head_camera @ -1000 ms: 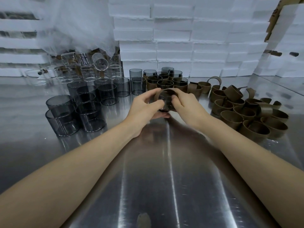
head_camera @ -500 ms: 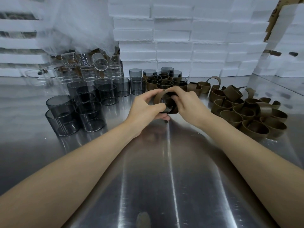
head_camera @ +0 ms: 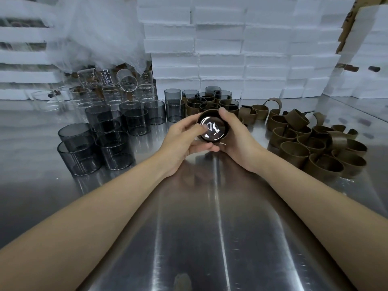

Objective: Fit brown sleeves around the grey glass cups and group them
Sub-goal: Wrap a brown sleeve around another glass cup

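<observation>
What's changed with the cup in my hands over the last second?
The left hand and right hand tipped the sleeved cup so its glossy round end faces the camera; both still grip it. The bare grey cups, loose brown sleeves and finished cups stayed put.

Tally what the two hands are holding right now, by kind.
grey cup: 1
brown sleeve: 1
Total: 2. The brown sleeve sits around the grey cup, gripped between the left hand and the right hand.
</observation>
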Demonstrator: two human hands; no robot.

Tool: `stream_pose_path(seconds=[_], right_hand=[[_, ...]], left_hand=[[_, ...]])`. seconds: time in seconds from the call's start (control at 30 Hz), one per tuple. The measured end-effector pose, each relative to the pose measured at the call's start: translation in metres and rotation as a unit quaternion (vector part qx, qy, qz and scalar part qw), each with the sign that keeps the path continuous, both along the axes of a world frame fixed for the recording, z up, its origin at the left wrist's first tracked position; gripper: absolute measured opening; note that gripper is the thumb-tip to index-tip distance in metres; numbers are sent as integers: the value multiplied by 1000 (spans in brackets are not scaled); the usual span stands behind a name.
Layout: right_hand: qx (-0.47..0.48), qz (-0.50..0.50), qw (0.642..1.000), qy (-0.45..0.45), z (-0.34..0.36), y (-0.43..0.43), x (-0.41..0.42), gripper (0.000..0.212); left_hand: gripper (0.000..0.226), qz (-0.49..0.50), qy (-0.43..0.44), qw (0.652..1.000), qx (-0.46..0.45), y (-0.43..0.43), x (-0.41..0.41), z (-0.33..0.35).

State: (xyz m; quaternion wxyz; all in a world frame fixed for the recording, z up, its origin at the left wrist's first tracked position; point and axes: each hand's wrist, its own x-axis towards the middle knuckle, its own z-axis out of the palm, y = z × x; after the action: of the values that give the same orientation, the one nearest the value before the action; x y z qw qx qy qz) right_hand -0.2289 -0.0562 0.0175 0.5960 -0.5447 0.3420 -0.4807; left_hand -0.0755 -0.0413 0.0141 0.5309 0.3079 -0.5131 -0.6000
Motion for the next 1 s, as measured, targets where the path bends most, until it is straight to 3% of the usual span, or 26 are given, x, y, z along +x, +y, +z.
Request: stream_pose_path(seconds=[0.1, 0.23, 0.33, 0.73, 0.83, 1.0], right_hand=[[11, -19, 998, -60, 2, 1, -5, 46], [-5, -14, 999, -43, 6, 3, -7, 51], [-4, 0, 998, -63, 6, 3, -4, 49], [70, 15, 975, -212, 8, -4, -4, 39], [72, 16, 971, -229, 9, -6, -4, 28], [69, 14, 971, -227, 10, -5, -5, 28]], left_hand=[[21, -23, 16, 999, 18, -1, -2, 0], [40, -58, -19, 998, 35, -4, 1, 2], [33, -72, 0, 996, 44, -5, 3, 2], [47, -71, 30, 993, 93, -14, 4, 1], [46, -59, 37, 993, 91, -16, 2, 0], [47, -49, 32, 996, 70, -17, 2, -4]])
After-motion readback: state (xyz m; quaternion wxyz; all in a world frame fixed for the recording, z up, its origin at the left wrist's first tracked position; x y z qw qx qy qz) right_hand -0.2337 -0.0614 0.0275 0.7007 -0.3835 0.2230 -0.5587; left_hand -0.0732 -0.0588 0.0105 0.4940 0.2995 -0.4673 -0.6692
